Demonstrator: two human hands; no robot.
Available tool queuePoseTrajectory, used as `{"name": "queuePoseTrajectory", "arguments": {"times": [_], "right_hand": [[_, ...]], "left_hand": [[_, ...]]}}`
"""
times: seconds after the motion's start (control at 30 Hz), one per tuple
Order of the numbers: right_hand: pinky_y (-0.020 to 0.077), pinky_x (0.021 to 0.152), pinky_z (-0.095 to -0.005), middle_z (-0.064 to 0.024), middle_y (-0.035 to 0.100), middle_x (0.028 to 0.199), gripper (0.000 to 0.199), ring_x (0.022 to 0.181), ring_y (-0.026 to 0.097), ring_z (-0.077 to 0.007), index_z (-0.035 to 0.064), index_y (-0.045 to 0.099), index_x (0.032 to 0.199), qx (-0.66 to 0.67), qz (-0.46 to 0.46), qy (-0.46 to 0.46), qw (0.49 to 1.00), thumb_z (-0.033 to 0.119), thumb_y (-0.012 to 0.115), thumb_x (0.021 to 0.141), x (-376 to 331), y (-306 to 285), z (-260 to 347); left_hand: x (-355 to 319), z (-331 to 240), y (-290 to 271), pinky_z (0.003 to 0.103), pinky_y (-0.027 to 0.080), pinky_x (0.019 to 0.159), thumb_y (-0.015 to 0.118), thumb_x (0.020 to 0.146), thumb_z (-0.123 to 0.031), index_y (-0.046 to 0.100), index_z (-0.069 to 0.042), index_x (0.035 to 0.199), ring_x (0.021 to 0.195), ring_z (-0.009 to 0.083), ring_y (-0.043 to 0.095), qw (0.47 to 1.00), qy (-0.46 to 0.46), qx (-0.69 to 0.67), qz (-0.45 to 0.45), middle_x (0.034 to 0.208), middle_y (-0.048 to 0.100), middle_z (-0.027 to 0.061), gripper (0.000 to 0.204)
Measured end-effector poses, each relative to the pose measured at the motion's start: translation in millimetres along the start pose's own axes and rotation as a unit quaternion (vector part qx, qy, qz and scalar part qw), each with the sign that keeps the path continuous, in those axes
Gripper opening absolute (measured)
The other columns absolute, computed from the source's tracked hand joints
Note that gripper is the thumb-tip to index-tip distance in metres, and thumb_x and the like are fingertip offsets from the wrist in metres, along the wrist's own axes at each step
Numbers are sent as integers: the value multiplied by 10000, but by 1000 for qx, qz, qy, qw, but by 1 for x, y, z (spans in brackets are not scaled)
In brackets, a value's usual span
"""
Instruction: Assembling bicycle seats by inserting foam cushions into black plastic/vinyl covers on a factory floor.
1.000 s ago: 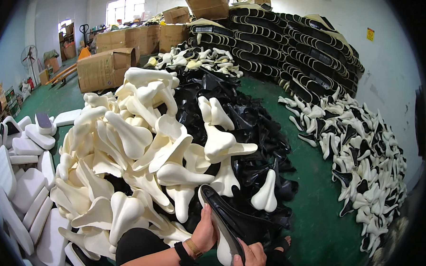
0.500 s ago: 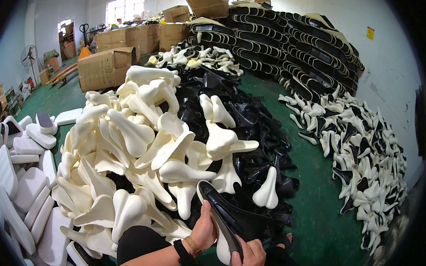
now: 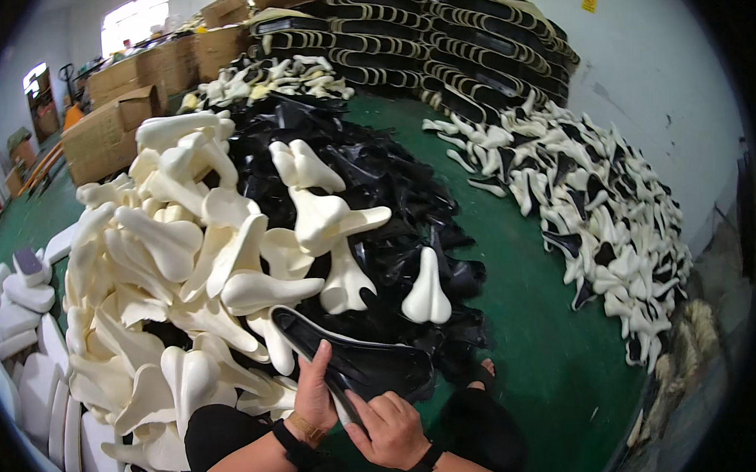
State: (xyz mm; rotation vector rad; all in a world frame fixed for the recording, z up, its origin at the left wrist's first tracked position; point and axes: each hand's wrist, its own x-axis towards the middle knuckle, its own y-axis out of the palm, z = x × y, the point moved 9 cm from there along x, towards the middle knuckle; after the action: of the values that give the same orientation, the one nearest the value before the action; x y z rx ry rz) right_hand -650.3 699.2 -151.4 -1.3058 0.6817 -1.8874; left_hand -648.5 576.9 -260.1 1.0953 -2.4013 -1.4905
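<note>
Head view looks down on both hands gripping one black saddle shell [image 3: 350, 359] low in the frame. Left hand [image 3: 315, 399] closes around the shell's left edge, thumb up along its rim, a wristband just behind it. Right hand [image 3: 392, 429] wraps the shell's near underside, fingers curled, just beside the left hand. Ahead and to the left of the left hand rises a heap of cream foam saddle pads [image 3: 185, 270]. Beyond the right hand lies a pile of black shells [image 3: 367, 186] on the green floor [image 3: 525, 314]. Cardboard boxes [image 3: 112, 129] stand far off.
</note>
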Motion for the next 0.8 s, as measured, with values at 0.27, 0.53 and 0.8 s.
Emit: {"name": "queuePoseTrajectory", "arguments": {"times": [0.27,0.53,0.8], "right_hand": [[436,587,-325,-63,471,754,426,673,492,-219,-13,613,1171,19,0,-1,1000,273,639,856,-8,0,0],[451,647,-342,-84,523,795,394,709,521,-253,6,634,1153,137,8,4,991,279,641,869,-3,3,-16],[460,673,-219,-15,539,911,306,773,510,-64,20,532,1159,385,-199,360,826,80,634,877,-46,-24,-133]], "left_hand": [[-2,15,-7,422,558,828,576,932,-228,603,-55,1020,845,276,674,999,-44,-5,-15,964,681,127,196],[1,20,-21,392,559,811,515,855,-105,618,19,962,821,293,678,994,-108,-20,-27,922,687,164,194],[9,-15,-25,386,554,836,537,841,-146,628,51,954,822,293,684,998,-38,43,-39,925,693,177,245]]}}
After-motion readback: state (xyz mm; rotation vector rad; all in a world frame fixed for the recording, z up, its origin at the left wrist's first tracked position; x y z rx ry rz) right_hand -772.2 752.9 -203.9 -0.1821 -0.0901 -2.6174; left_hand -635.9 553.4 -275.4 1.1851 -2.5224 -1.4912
